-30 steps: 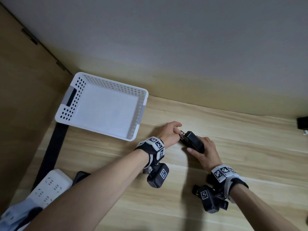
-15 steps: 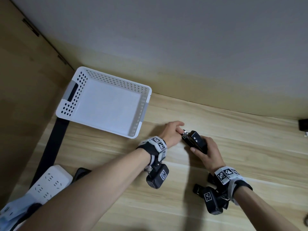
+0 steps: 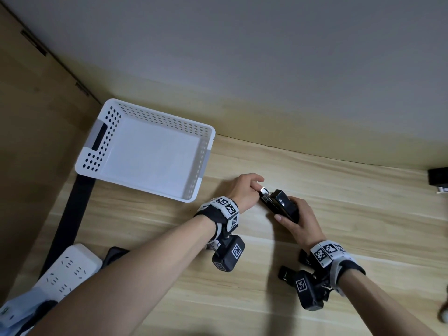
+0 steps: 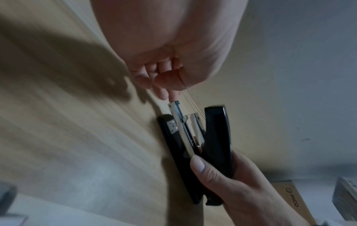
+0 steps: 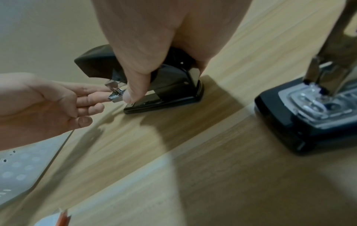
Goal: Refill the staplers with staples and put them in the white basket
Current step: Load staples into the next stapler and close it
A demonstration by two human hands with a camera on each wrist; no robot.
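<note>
A black stapler [image 3: 282,206] lies on the wooden desk, right of the white basket [image 3: 145,151]. My right hand [image 3: 299,223] grips its body from behind, with the thumb on the side [image 4: 199,165]. Its metal magazine [image 4: 174,110] sticks out of the front. The fingertips of my left hand [image 3: 247,190] pinch the end of that magazine [image 5: 115,95]. The stapler's top arm [image 4: 218,137] stands slightly apart from the base. The basket has nothing in it.
A black base with a clear insert and a raised metal arm [image 5: 309,114] sits just right of the held stapler. A white power strip [image 3: 68,270] lies near left, a cardboard box [image 4: 291,197] and a dark object [image 3: 437,177] to the right.
Both hands stay on the stapler. The metal magazine shows a little further out of the front than a second ago.
</note>
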